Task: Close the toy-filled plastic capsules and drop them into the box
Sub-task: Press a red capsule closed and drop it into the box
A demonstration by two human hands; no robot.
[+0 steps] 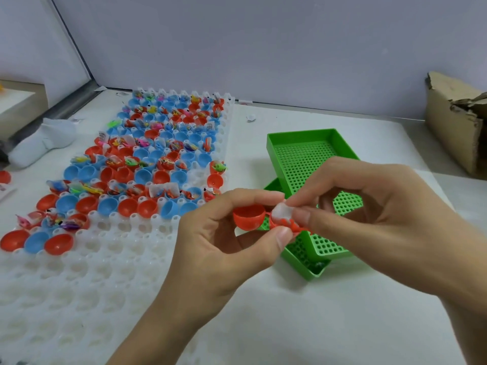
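Note:
An open red capsule (249, 216) is held in front of me, above the green trays. My left hand (218, 248) pinches it between thumb and forefinger. My right hand (374, 206) pinches a small wrapped toy (281, 212) at the capsule's other half. On the left lies a white holder tray (79, 285) with several open red and blue capsule halves (147, 164), many holding wrapped toys. A cardboard box (456, 122) stands at the far right edge.
Two green perforated trays (303, 151) are stacked crosswise under my hands. A white sock-like cloth (42, 146) lies at the far left. One loose red half (4, 177) sits beside the holder tray. A grey wall closes off the back of the table.

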